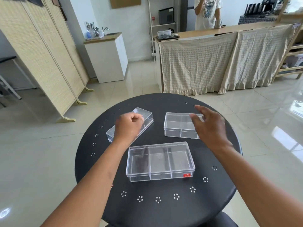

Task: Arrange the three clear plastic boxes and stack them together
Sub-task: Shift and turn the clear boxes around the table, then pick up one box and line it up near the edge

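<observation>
Three clear rectangular plastic boxes on round black perforated metal table [147, 202], unstacked: far-left box [146, 114], far-right box [178, 126], near box [159, 161]. Left hand [128, 126] curled closed over far-left box; grip unclear. Right hand [209, 126] spread above far-right box.

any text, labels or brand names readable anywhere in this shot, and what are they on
Nothing here can be read.
Red sticker on the front edge of the nearest clear box: a pale mark on it, too small to read.
Cartoon print on the pale T-shirt of the person behind the counter: a picture, no legible words.
Carton on the right-hand shelf: printing is blurred.
The other two clear boxes show no labels.
</observation>
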`<state>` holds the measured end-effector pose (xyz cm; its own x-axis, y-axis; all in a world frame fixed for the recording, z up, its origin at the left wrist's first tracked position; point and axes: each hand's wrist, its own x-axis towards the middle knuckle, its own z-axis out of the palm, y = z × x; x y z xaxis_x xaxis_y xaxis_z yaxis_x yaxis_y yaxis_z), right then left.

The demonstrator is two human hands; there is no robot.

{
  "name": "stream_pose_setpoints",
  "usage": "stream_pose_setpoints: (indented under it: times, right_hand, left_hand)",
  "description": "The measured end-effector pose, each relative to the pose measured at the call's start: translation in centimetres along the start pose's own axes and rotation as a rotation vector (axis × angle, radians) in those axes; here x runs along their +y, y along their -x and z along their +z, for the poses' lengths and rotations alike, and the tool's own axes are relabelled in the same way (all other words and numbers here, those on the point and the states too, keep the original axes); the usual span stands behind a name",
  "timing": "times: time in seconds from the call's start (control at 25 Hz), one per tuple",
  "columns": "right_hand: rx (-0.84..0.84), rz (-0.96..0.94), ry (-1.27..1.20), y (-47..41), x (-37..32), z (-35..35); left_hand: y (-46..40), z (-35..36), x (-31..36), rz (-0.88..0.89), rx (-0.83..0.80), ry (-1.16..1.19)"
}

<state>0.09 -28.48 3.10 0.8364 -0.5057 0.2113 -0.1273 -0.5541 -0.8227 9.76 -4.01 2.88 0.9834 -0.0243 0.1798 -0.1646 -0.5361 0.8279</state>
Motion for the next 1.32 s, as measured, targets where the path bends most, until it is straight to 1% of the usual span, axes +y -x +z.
stream_pose_setpoints:
  times: [0.08,0.16,0.24,0.32,0.44,0.72,0.88,0.96,1.04,1.12,1.24,1.32]
  right_hand:
    - [-0.091,-0.05,-0.006,-0.2,-2.2,2.4]
    - [-0.181,-0.088,0.003,-0.8,-4.1,5.3]
    - [-0.254,-0.106,0.052,-1.8,-5.6,8.2]
    - [-0.307,-0.093,0.085,-3.0,-6.6,10.5]
    - [-0.369,-0.062,0.172,-5.4,-7.6,14.0]
    - [-0.471,0.129,0.337,-9.3,-7.4,19.8]
    - [-0.497,0.218,0.426,-9.3,-7.5,21.1]
    - [-0.493,0.27,0.35,-9.3,-7.6,21.0]
    - [-0.501,0.358,0.138,-9.2,-7.6,20.5]
    - [-0.535,0.402,-0.07,-9.0,-7.7,19.5]
    - [-0.657,0.352,-0.276,-8.9,-8.2,17.5]
    - [-0.692,0.249,-0.309,-9.3,-8.1,16.2]
  left_hand:
    - [0.3,-3.8,-2.3,-0.05,0.13,0.014]
    - [0.8,-6.6,-5.0,-0.14,0.192,0.001]
    - [1.3,-7.7,-7.0,-0.239,0.154,-0.063]
    - [1.4,-7.1,-8.0,-0.325,0.044,-0.146]
    - [0.9,-6.2,-9.1,-0.396,-0.056,-0.206]
    - [-3.4,-9.0,-12.3,-0.485,-0.052,0.021]
    - [-4.5,-9.3,-13.1,-0.555,-0.114,0.124]
    - [-4.9,-9.2,-13.3,-0.552,-0.104,0.176]
    - [-5.1,-9.2,-13.4,-0.506,-0.053,0.221]
    - [-4.9,-9.4,-13.2,-0.476,-0.006,0.282]
    - [-4.7,-10.3,-12.9,-0.454,-0.028,0.398]
    - [-5.1,-11.1,-12.3,-0.423,-0.045,0.404]
